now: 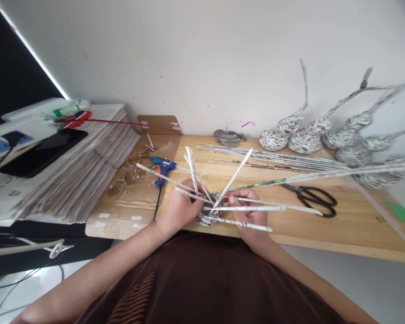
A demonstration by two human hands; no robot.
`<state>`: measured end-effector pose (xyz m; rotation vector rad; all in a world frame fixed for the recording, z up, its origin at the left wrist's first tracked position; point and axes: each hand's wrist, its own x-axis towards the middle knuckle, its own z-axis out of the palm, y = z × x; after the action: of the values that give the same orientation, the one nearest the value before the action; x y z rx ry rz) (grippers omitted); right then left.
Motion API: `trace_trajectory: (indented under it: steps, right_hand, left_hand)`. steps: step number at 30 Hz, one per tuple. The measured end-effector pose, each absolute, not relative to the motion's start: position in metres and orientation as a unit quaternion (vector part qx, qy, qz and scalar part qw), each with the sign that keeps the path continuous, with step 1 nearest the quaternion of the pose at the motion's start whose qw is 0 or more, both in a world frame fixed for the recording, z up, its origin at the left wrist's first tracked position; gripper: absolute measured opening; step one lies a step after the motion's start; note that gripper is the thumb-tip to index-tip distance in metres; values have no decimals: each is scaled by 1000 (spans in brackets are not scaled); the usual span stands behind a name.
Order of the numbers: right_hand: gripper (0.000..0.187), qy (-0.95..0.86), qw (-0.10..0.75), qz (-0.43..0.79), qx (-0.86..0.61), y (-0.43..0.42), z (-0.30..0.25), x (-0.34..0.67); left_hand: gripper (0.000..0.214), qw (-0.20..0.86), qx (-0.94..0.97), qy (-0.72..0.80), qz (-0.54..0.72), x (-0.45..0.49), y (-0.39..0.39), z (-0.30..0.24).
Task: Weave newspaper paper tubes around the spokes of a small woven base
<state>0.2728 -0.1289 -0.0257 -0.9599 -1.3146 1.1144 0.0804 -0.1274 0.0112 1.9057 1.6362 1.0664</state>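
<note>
Both hands hold a small woven piece of rolled paper tubes (207, 218) at the near edge of the wooden table (351, 225). My left hand (177, 208) is closed round its left side. Closed on its right side, my right hand (249, 211) pinches among the tubes. Several white paper spokes (234, 176) fan up and outward from the piece. One long tube (324, 174) runs far to the right.
Black scissors (315, 198) lie right of my hands. A blue glue gun (162, 167) rests on cardboard (128, 202) to the left. Loose paper tubes (273, 157) and woven gourd shapes (302, 137) line the wall. A newspaper stack (70, 180) with a phone (40, 153) is at left.
</note>
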Motion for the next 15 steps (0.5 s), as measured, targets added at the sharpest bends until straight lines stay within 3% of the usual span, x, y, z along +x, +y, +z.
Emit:
trace_trajectory:
  steps: [5, 9, 15]
  right_hand:
    - [10, -561, 570, 449, -399, -127, -22, 271]
    - [16, -514, 538, 519, -420, -125, -21, 270]
    - [30, -402, 565, 599, -402, -118, -26, 265]
  left_hand:
    - [11, 202, 683, 584, 388, 81, -128, 15]
    - [11, 208, 681, 586, 386, 81, -129, 11]
    - [15, 207, 684, 578, 394, 82, -131, 10]
